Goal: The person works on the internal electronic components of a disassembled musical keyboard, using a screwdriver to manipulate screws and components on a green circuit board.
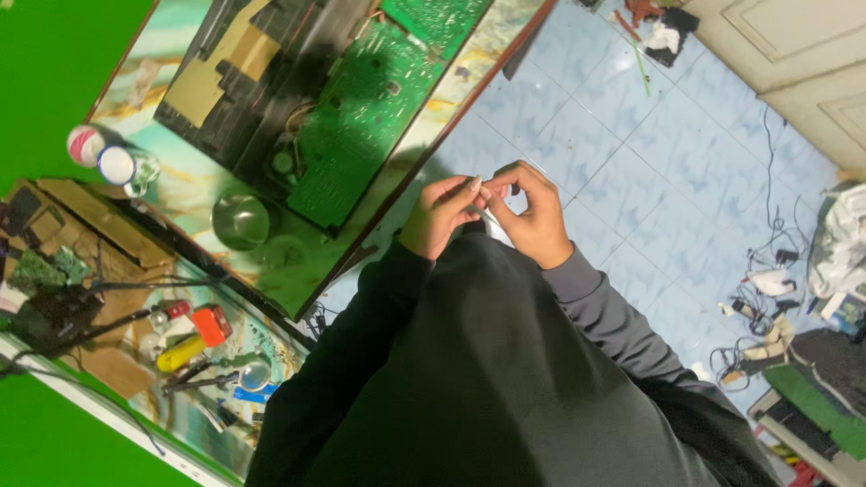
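Head view: the left hand (pixel 439 215) and right hand (pixel 532 212) meet fingertip to fingertip above the lap, just beside the table (pixel 271 261) edge. Both grips pinch a small white strip (pixel 494 223), its long axis slanting down toward the dark clothing.

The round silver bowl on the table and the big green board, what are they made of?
The round silver bowl looks like polished metal: it shines and mirrors the light. The big green board seems a rigid circuit board, probably fibreglass with a matte green coating, dotted with small solder points.
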